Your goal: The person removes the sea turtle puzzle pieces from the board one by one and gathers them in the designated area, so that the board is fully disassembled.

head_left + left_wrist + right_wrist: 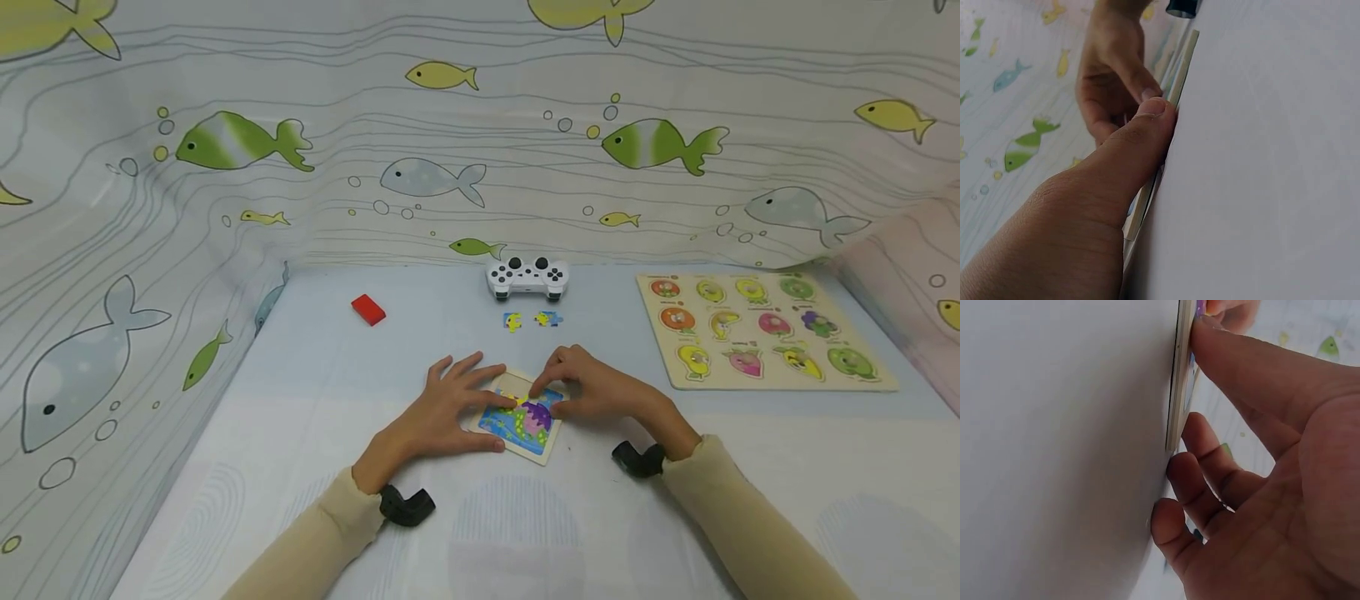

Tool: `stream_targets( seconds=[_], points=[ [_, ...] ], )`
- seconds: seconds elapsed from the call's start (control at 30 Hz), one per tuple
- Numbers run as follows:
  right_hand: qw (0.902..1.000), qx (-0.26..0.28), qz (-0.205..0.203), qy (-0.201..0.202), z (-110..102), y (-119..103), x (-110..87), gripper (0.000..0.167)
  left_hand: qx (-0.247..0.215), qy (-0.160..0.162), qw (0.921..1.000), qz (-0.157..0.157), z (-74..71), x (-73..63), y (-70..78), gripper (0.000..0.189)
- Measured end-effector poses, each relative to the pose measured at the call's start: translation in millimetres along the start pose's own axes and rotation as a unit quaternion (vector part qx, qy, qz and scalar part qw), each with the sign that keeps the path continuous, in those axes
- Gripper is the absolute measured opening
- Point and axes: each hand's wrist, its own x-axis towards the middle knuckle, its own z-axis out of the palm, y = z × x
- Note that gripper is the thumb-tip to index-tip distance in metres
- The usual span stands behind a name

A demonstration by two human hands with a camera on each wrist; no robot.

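A small wooden jigsaw puzzle (517,429) with a blue, purple and green picture lies flat and slightly turned on the table. My left hand (453,408) spreads its fingers over the puzzle's left side; the index fingertip touches the picture and the thumb (1154,107) rests at the near edge. From the right, my right hand (600,387) reaches over the board with index finger and thumb bent around a blue puzzle piece (553,397) at the upper right. In the right wrist view its thumb (1210,344) lies on the board's face, other fingers curled beside the edge.
Two loose puzzle pieces, one yellow and blue (512,321) and one mostly blue (550,319), lie beyond the puzzle. Behind them sits a white game controller (528,279). A red block (368,309) is at the left, a fruit peg board (765,333) at the right.
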Motion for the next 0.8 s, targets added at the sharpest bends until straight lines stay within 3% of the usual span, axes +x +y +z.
stream_targets(
  seconds=[0.37, 0.8],
  points=[
    [0.9996, -0.015, -0.012, -0.021, -3.3, -4.1, -4.4, 0.031, 0.007, 0.008, 0.9999, 0.005, 1.3, 0.2, -0.4, 0.055],
    [0.9996, -0.018, -0.014, -0.018, -2.5, -7.5, -4.8, 0.029, 0.005, 0.002, 1.0, -0.001, 0.0, -0.1, 0.4, 0.056]
  ],
)
